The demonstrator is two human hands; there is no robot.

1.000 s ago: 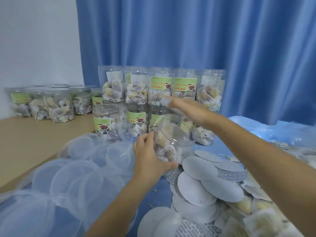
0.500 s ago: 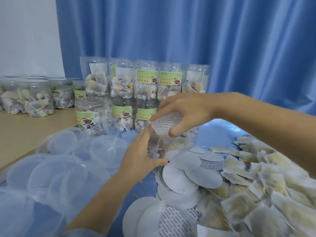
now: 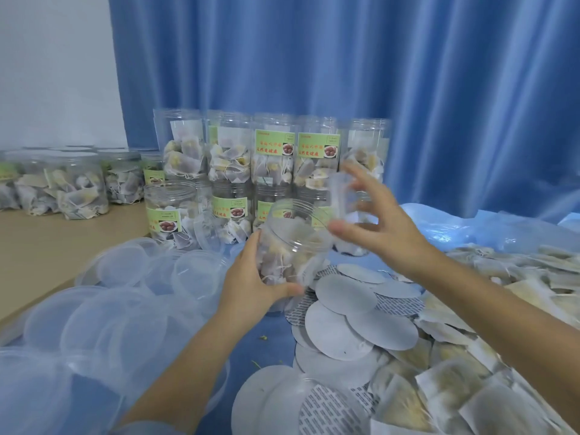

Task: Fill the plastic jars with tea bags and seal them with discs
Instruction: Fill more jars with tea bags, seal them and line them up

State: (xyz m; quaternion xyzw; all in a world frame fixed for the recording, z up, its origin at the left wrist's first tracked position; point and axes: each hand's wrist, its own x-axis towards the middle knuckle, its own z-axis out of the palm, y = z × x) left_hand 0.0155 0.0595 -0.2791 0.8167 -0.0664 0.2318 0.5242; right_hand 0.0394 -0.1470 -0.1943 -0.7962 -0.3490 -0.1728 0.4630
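The left hand point(image 3: 251, 287) grips a clear jar point(image 3: 290, 243), fingers curled round its far side and thumb point(image 3: 284, 290) pressed across its lower near wall. The jar is tilted: its long axis leans up and to the right, the open threaded mouth pointing toward the right hand point(image 3: 373, 221). Tea bags with strings fill its lower half; the part near the mouth looks clear.

The right hand hovers just above and right of the mouth, fingers spread and loosely bent. Something pale and blurred sits between its thumb and fingers; whether that is a disc being pinched cannot be told.

Below the right hand lie overlapping discs point(image 3: 345, 293), some grey-white, some showing printed backs. Right of those, under the right forearm, spreads a heap of loose tea bags point(image 3: 470, 397). Left of the left hand, a pile of translucent lids point(image 3: 119, 309) covers the blue sheet point(image 3: 270, 340).

Beyond both hands stand stacked jars point(image 3: 273, 152) in two tiers, each holding tea bags, several with green labels. Farther left, more filled jars point(image 3: 78, 186) sit on the table point(image 3: 47, 246). A blue curtain point(image 3: 408, 73) hangs behind.
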